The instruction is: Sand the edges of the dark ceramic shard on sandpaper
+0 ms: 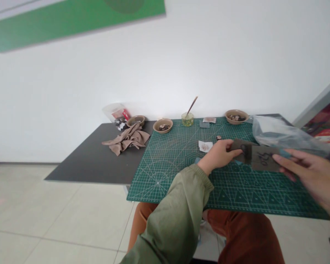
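My left hand [217, 155] pinches a thin dark grey sheet [246, 156] with black marks between thumb and fingers. From the right, my right hand [309, 169] grips another flat dark grey sheet [262, 163] with black handwritten strokes. The two sheets meet or overlap at their edges above the green cutting mat [170, 176]; whether they are joined I cannot tell. A bluish edge [285, 153] shows by my right fingers. Just left of my left hand lies a small white paper [205, 146] with a faint drawing. A small dark piece [219, 138] sits behind it.
Along the wall stand brown bowls with small pieces, one in the middle [163, 130] and one at right [236, 121], and a glass jar [187, 119] with a brush. A brown cloth [129, 139] lies at left. A clear plastic bag [280, 132] lies at right.
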The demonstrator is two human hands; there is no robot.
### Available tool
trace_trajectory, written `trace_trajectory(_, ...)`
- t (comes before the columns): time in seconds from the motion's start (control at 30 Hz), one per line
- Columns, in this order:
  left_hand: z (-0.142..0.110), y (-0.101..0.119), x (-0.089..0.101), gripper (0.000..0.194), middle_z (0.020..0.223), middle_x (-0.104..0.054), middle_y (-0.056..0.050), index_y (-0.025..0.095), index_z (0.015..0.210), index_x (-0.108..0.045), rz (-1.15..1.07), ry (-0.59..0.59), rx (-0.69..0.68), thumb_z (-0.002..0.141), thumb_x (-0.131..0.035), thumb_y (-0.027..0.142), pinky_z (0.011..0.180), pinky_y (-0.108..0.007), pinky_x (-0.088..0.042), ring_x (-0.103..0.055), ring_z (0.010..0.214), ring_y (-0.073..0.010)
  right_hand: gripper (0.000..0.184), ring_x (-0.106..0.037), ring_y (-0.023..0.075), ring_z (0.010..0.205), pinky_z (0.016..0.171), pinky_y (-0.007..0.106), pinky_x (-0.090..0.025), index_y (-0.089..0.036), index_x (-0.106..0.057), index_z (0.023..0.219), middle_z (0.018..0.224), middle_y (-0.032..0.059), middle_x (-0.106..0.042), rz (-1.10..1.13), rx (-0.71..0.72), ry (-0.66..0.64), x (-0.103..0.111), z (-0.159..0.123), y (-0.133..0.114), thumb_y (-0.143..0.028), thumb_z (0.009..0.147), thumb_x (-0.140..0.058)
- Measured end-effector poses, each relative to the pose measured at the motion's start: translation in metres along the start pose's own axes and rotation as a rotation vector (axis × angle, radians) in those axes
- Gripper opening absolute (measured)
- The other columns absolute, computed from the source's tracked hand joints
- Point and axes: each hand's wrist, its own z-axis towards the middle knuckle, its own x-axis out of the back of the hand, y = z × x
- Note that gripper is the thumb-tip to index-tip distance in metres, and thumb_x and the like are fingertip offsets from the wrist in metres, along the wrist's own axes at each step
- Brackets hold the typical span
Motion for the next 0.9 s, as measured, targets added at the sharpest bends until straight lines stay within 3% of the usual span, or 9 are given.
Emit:
trace_trajectory(0.03, 0.001, -0.003, -0.002, 0.023, 0.111, -0.083, -0.013, 0.012, 0.121, -0.076, -0.073, -0.026, -0.01, 0.107, -0.068, 0.028, 0.089, -0.034, -0.064, -0.079, 0.1, -0.0226, 0.053, -0.059, 0.0234, 0.054, 0.05, 0.04, -0.042, -0.025, -0.083, 0.087, 0.063, 0.0097, -0.068, 0.102, -0.068, -0.073, -0.008, -0.001, -0.005, -0.077, 0.092, -0.076)
trace_trajectory(0.1, 0.002, -0.01, -0.005, 0.03, 0.113, -0.083, -0.013, 0.011, 0.128, -0.075, -0.205, -0.068, -0.022, 0.108, -0.067, 0.033, 0.086, -0.033, -0.066, -0.08, 0.101, -0.0226, 0.055, -0.052, 0.021, 0.052, 0.05, 0.037, -0.037, -0.023, -0.086, 0.094, 0.06, 0.0046, -0.064, 0.203, -0.133, -0.036, -0.023, -0.001, -0.015, -0.076, 0.081, -0.087)
trace_trajectory(0.17, 0.001, -0.016, -0.008, 0.037, 0.114, -0.082, -0.013, 0.012, 0.13, -0.075, -0.311, -0.096, -0.023, 0.108, -0.068, 0.041, 0.084, -0.033, -0.067, -0.08, 0.1, -0.0226, 0.058, -0.059, 0.0206, 0.062, 0.057, 0.035, -0.043, -0.021, -0.087, 0.103, 0.081, 0.0063, -0.075, 0.265, -0.103, 0.01, -0.035, -0.001, -0.021, -0.073, 0.077, -0.091)
trace_trajectory(0.2, 0.0, -0.019, -0.009, 0.04, 0.115, -0.081, -0.013, 0.013, 0.13, -0.076, -0.354, -0.106, -0.022, 0.107, -0.069, 0.045, 0.083, -0.033, -0.067, -0.08, 0.1, -0.0225, 0.058, -0.059, 0.0197, 0.064, 0.059, 0.034, -0.045, -0.021, -0.087, 0.106, 0.086, 0.006, -0.077, 0.278, -0.098, 0.027, -0.04, -0.001, -0.023, -0.07, 0.077, -0.091)
trace_trajectory(0.37, -0.003, -0.024, -0.012, 0.053, 0.111, -0.081, -0.011, 0.015, 0.128, -0.077, -0.481, -0.119, -0.017, 0.106, -0.068, 0.062, 0.078, -0.033, -0.071, -0.078, 0.1, -0.0223, 0.045, -0.054, 0.0157, 0.055, 0.053, 0.03, -0.041, -0.02, -0.085, 0.114, 0.071, -0.0014, -0.067, 0.393, -0.089, 0.077, -0.053, -0.002, -0.02, -0.055, 0.087, -0.089)
trace_trajectory(0.53, -0.005, -0.018, -0.013, 0.069, 0.11, -0.082, -0.015, 0.013, 0.126, -0.077, -0.518, -0.115, -0.011, 0.106, -0.058, 0.076, 0.07, -0.031, -0.071, -0.079, 0.098, -0.0249, 0.051, -0.054, 0.0146, 0.055, 0.051, 0.029, -0.044, -0.022, -0.079, 0.131, 0.072, -0.0038, -0.061, 0.431, -0.015, 0.052, -0.059, -0.001, -0.017, -0.049, 0.088, -0.09)
trace_trajectory(0.7, -0.008, -0.017, -0.011, 0.065, 0.118, -0.081, -0.014, 0.014, 0.129, -0.078, -0.521, -0.159, -0.032, 0.091, -0.086, 0.066, 0.072, -0.03, -0.071, -0.08, 0.103, -0.0259, 0.056, -0.056, 0.0149, 0.057, 0.051, 0.028, -0.048, -0.022, -0.076, 0.132, 0.073, -0.0046, -0.06, 0.489, -0.02, 0.095, -0.065, 0.002, -0.016, -0.048, 0.086, -0.092)
trace_trajectory(0.9, -0.007, -0.02, -0.011, 0.057, 0.118, -0.081, -0.015, 0.013, 0.129, -0.077, -0.517, -0.148, -0.043, 0.097, -0.081, 0.061, 0.071, -0.03, -0.071, -0.08, 0.104, -0.0253, 0.042, -0.064, 0.0164, 0.06, 0.056, 0.03, -0.053, -0.02, -0.082, 0.118, 0.076, -0.0022, -0.065, 0.493, -0.029, 0.137, -0.065, 0.002, -0.013, -0.047, 0.087, -0.091)
